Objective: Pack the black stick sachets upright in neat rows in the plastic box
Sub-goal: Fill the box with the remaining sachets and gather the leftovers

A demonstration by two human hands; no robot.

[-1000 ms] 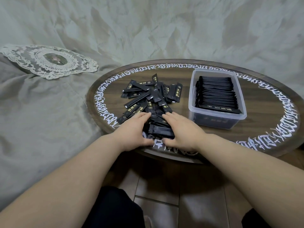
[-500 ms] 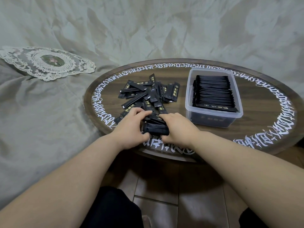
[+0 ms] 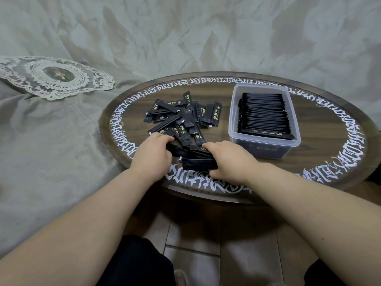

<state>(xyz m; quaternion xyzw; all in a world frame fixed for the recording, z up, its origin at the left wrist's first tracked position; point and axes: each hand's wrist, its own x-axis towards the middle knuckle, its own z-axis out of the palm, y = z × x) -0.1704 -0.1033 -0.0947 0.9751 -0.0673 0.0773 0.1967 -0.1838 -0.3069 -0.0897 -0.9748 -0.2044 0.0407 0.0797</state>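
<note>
A clear plastic box [image 3: 264, 148] sits on the right side of the round wooden table [image 3: 321, 153], a little above the middle of the picture. It is already nearly full of black stick sachets [image 3: 263, 116], standing on edge in a long tidy row from the back of the box to the front. So a big part of the job looks done. But a messy pile of loose sachets [image 3: 181, 118] lies flat on the table near the middle of the picture, well to the left of the box, and these are yet to go in. Just below that pile, both hands are busy with a small bundle of sachets [image 3: 199, 159]. The left hand [image 3: 151, 156] has its fingers curled around the left end of the bundle. The right hand [image 3: 231, 159] curls around the right end, with the thumb tucked underneath. I think the person is squaring up this bundle so it can go in the box. A lace doily [image 3: 55, 77] lies on the grey cloth in the upper left.
</note>
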